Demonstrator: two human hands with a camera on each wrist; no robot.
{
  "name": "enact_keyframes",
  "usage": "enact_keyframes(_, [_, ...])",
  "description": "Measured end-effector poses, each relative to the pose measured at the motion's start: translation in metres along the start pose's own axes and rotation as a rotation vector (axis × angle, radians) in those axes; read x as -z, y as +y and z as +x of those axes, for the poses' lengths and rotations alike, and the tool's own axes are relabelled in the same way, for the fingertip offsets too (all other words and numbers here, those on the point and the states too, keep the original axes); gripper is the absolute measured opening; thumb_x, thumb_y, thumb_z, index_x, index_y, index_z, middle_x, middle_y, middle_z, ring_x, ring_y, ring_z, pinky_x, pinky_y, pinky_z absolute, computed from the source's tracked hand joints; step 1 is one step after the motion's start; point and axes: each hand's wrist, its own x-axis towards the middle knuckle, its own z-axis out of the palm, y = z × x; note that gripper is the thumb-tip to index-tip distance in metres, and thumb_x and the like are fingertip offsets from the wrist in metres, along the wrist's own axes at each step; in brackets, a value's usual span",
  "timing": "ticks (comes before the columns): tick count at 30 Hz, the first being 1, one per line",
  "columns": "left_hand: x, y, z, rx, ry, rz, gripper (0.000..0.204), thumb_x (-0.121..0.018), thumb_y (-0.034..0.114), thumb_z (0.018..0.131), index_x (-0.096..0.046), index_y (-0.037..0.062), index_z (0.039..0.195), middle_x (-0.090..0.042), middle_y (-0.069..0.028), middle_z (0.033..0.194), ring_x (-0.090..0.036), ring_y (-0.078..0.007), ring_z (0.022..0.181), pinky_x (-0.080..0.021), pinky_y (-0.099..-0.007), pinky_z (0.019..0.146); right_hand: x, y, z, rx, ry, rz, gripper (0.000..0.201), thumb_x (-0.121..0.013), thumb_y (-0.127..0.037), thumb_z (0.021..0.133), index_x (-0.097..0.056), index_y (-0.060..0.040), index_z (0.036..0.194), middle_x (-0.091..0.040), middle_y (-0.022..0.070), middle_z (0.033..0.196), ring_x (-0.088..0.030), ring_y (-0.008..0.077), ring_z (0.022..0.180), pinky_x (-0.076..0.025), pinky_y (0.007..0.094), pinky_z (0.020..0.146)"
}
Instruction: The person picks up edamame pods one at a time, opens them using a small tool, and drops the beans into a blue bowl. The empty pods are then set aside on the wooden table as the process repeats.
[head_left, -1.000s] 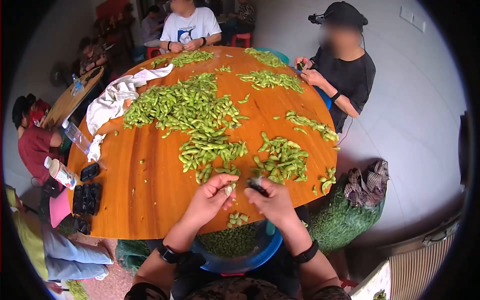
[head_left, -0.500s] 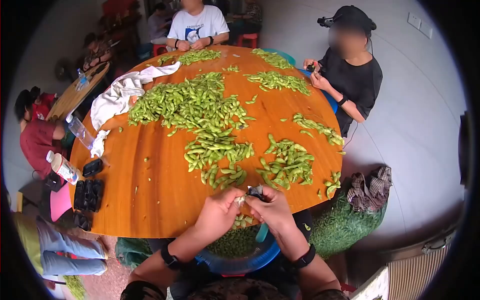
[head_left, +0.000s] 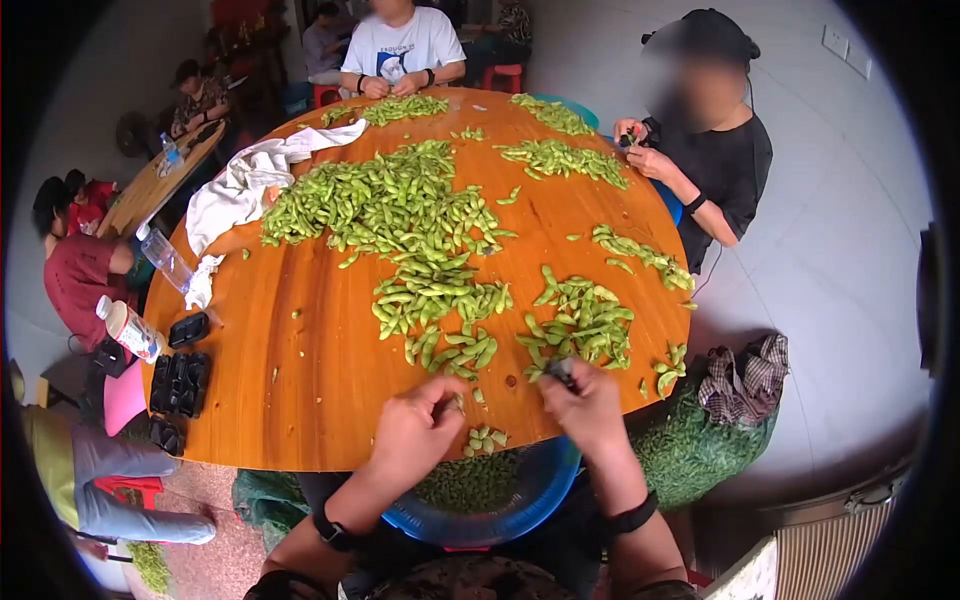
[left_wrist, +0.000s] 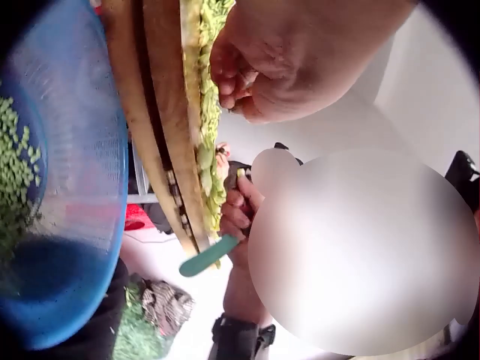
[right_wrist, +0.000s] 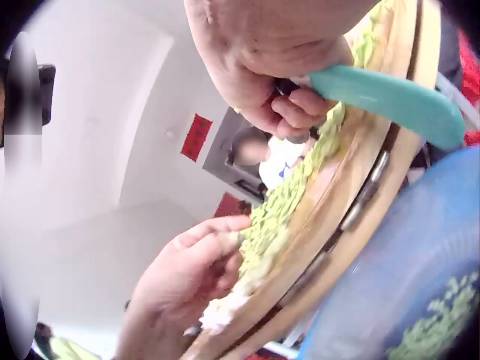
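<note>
Over the near table edge, my left hand [head_left: 415, 430] pinches a small pale green piece between thumb and forefinger; the fingers mostly hide it. My right hand [head_left: 588, 405] grips a tool with a rounded teal handle [right_wrist: 390, 105] that sticks out behind the fist; something dark shows at its fingertips. That hand is at the near edge of a small heap of green soybean pods [head_left: 585, 320]. Between the hands, pale beans [head_left: 484, 440] lie on the wooden table [head_left: 320, 400]. Below, a blue basin [head_left: 535, 505] holds many green beans.
A large pod heap [head_left: 380, 205] covers the table's middle. White cloth [head_left: 235, 190], bottles [head_left: 130, 328] and black trays [head_left: 180, 383] line the left side. A full green sack [head_left: 700, 450] stands right. Other people sit around, one in black [head_left: 715, 160] at the right.
The hands came together half a second ago; now they are apart. My right hand has moved right and forward to the small pod heap, and my left hand has drawn back left.
</note>
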Motion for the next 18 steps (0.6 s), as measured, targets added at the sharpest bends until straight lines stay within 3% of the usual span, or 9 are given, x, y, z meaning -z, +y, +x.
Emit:
enact_keyframes(1, [0.007, 0.007, 0.004, -0.055, 0.054, 0.298, 0.021, -0.060, 0.006, 0.083, -0.063, 0.0052, 0.104, -0.064, -0.0114, 0.084, -0.063, -0.0228, 0.063, -0.051, -0.0339, 0.059, 0.007, -0.006, 0.002, -0.038, -0.001, 0.005, 0.011, -0.063, -0.011, 0.087, -0.059, -0.0020, 0.082, -0.053, -0.0007, 0.059, -0.045, 0.0065, 0.052, -0.038, 0.0249, 0.048])
enact_keyframes(2, [0.008, 0.006, 0.009, -0.054, 0.053, 0.298, 0.021, -0.060, 0.006, 0.083, -0.063, 0.0052, 0.104, -0.064, -0.0114, 0.084, -0.063, -0.0228, 0.063, -0.051, -0.0339, 0.059, 0.014, -0.012, 0.004, -0.076, -0.002, 0.011, 0.011, -0.061, -0.009, 0.088, -0.058, -0.0010, 0.082, -0.051, 0.0002, 0.058, -0.045, 0.0074, 0.053, -0.038, 0.0262, 0.050])
enact_keyframes(4, [0.007, 0.001, 0.023, -0.141, 0.189, 0.476, 0.027, -0.062, 0.009, 0.079, -0.064, 0.0075, 0.107, -0.061, -0.0159, 0.089, -0.063, -0.0346, 0.070, -0.052, -0.0421, 0.065, 0.017, -0.001, 0.004, -0.077, -0.006, -0.013, 0.009, -0.057, -0.006, 0.088, -0.058, 0.0011, 0.083, -0.051, 0.0028, 0.059, -0.047, 0.0081, 0.055, -0.039, 0.0254, 0.051])
enact_keyframes(5, [0.006, -0.004, 0.032, -0.172, 0.190, 0.519, 0.024, -0.063, 0.007, 0.079, -0.064, 0.0069, 0.103, -0.059, -0.0146, 0.093, -0.062, -0.0359, 0.073, -0.052, -0.0443, 0.067, 0.015, 0.002, 0.003, 0.047, 0.027, -0.064, 0.008, -0.056, -0.005, 0.088, -0.058, 0.0024, 0.087, -0.053, 0.0046, 0.062, -0.048, 0.0088, 0.057, -0.040, 0.0254, 0.053])
enact_keyframes(6, [0.005, -0.009, 0.038, -0.174, 0.191, 0.520, 0.024, -0.063, 0.007, 0.079, -0.064, 0.0069, 0.103, -0.059, -0.0146, 0.093, -0.062, -0.0359, 0.073, -0.052, -0.0443, 0.067, 0.012, 0.005, 0.002, 0.170, 0.060, -0.115, 0.009, -0.055, -0.004, 0.088, -0.058, 0.0038, 0.091, -0.054, 0.0064, 0.065, -0.049, 0.0095, 0.059, -0.040, 0.0254, 0.054])
enact_keyframes(12, [0.016, -0.016, 0.046, -0.313, 0.098, 0.486, 0.017, -0.062, 0.003, 0.079, -0.064, 0.0054, 0.095, -0.058, -0.0129, 0.098, -0.062, -0.0363, 0.076, -0.051, -0.0439, 0.069, -0.005, -0.004, -0.005, 0.025, -0.144, 0.078, 0.019, -0.054, -0.002, 0.087, -0.058, 0.0033, 0.105, -0.059, 0.0093, 0.076, -0.058, 0.0117, 0.069, -0.048, 0.0264, 0.063])
enact_keyframes(14, [0.017, -0.021, 0.043, -0.329, 0.111, 0.492, 0.016, -0.061, 0.003, 0.079, -0.064, 0.0050, 0.095, -0.058, -0.0115, 0.097, -0.062, -0.0362, 0.078, -0.051, -0.0429, 0.069, -0.015, -0.010, -0.005, -0.024, -0.227, 0.088, 0.013, -0.053, -0.006, 0.092, -0.059, -0.0050, 0.104, -0.058, -0.0007, 0.072, -0.049, 0.0045, 0.052, -0.040, 0.0201, 0.046])
enact_keyframes(16, [0.014, -0.022, 0.039, -0.317, 0.157, 0.525, 0.016, -0.061, 0.004, 0.080, -0.062, 0.0045, 0.096, -0.059, -0.0124, 0.097, -0.062, -0.0372, 0.076, -0.052, -0.0442, 0.069, -0.020, -0.014, -0.002, -0.079, -0.281, 0.100, 0.009, -0.052, -0.009, 0.094, -0.058, -0.0050, 0.100, -0.058, -0.0004, 0.073, -0.049, 0.0049, 0.051, -0.042, 0.0207, 0.044])
enact_keyframes(18, [0.013, -0.018, 0.037, -0.308, 0.204, 0.556, 0.016, -0.061, 0.005, 0.081, -0.060, 0.0040, 0.097, -0.060, -0.0134, 0.096, -0.062, -0.0383, 0.074, -0.052, -0.0455, 0.068, -0.025, -0.024, 0.000, -0.143, -0.363, 0.162, 0.020, -0.053, -0.009, 0.091, -0.058, -0.0024, 0.109, -0.060, 0.0039, 0.073, -0.053, 0.0075, 0.052, -0.044, 0.0239, 0.047])
